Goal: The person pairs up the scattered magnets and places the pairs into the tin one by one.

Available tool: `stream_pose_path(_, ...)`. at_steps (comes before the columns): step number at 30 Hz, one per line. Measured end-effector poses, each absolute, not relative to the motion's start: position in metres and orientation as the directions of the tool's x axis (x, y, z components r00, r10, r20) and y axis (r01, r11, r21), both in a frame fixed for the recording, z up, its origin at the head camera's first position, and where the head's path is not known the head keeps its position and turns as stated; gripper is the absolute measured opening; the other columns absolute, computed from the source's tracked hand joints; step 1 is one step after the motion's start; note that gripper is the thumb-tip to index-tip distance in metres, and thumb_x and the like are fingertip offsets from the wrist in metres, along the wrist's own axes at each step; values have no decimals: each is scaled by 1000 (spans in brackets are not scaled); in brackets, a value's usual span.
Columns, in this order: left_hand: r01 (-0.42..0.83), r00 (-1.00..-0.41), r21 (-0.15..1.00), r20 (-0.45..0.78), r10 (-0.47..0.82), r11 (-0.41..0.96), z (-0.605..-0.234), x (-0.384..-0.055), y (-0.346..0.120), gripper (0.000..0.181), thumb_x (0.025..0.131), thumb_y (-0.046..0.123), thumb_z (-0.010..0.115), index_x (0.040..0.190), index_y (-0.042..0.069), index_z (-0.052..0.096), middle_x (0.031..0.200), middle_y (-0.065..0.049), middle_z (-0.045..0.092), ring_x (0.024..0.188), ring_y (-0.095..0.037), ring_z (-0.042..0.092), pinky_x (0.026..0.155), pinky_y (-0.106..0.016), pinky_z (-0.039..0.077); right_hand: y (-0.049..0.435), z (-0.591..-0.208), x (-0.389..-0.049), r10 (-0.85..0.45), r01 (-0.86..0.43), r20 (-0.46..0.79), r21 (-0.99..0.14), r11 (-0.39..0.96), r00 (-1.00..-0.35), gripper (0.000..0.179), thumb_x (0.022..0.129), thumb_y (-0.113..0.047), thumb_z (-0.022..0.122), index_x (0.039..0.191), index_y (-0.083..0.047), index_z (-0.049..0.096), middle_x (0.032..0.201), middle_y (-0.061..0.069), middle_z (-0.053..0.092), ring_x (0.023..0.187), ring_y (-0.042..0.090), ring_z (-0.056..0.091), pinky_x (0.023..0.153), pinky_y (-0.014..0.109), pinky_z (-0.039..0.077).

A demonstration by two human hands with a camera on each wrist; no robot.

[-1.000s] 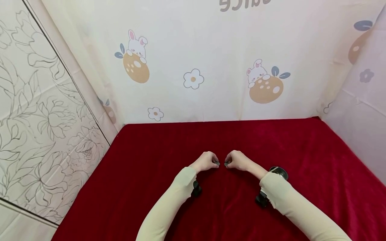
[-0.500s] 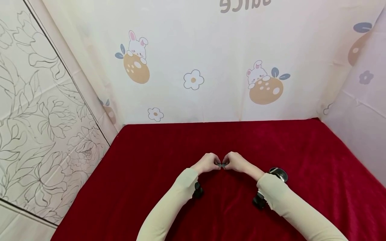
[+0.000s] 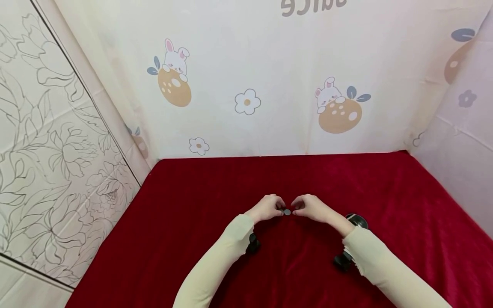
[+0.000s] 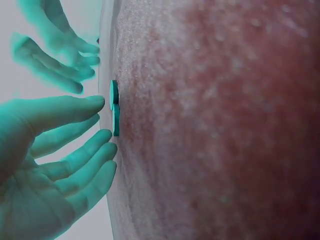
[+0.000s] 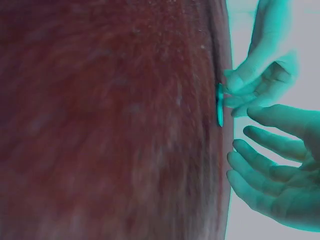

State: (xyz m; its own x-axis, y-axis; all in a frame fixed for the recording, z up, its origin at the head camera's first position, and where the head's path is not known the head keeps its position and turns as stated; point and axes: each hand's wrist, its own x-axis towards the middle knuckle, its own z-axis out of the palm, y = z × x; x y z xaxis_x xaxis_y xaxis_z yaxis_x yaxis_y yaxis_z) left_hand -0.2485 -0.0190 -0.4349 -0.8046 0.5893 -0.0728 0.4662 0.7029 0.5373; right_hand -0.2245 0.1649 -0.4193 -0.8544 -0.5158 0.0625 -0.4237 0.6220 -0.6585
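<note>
Two small flat round discs, one a grey disc, lie edge to edge on the red cloth between the hands; the other is largely covered by the left fingers in the head view. In the left wrist view the upper disc and lower disc meet at their edges. My left hand is right beside them, thumb and fingers parted. Just right of the discs hovers my right hand, its fingers spread and holding nothing, as the right wrist view also shows.
Behind the right wrist sits a dark, glossy round object, partly hidden by the sleeve. Red velvety cloth covers the table. A white curtain printed with rabbits and flowers hangs along its back edge.
Both hands, each pinching a disc, came together until the discs met. The fingers have since let go, and the right hand has drawn back to the right.
</note>
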Motion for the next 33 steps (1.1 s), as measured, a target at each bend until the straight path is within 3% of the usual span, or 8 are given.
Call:
stream_pose_path(8,556,-754,461,-69,653,692,-435,-249,-14,27,81,11,65,107,7,61,101,-3,56,91,-13,54,75,-16,42,196,-409,-195,-467,-451,151,-621,641,-871,23,82,-13,62,98,2,63,91,9,61,78,16,58,66,25,46)
stream_pose_path(20,572,-753,413,-78,654,708,-438,-249,-9,22,81,14,65,102,10,64,94,0,51,85,-11,51,72,-15,40,230,-406,-169,-400,-463,241,-568,680,-884,19,82,-11,62,99,-2,63,94,7,62,85,19,59,70,31,47)
stream_pose_path(33,589,-754,382,-59,655,712,-437,-248,-5,17,80,11,65,97,6,67,91,-3,61,79,-10,56,64,-13,42,262,-402,-155,-298,-426,310,-549,719,-903,18,80,-11,64,96,-3,64,92,7,62,78,-4,56,64,17,45)
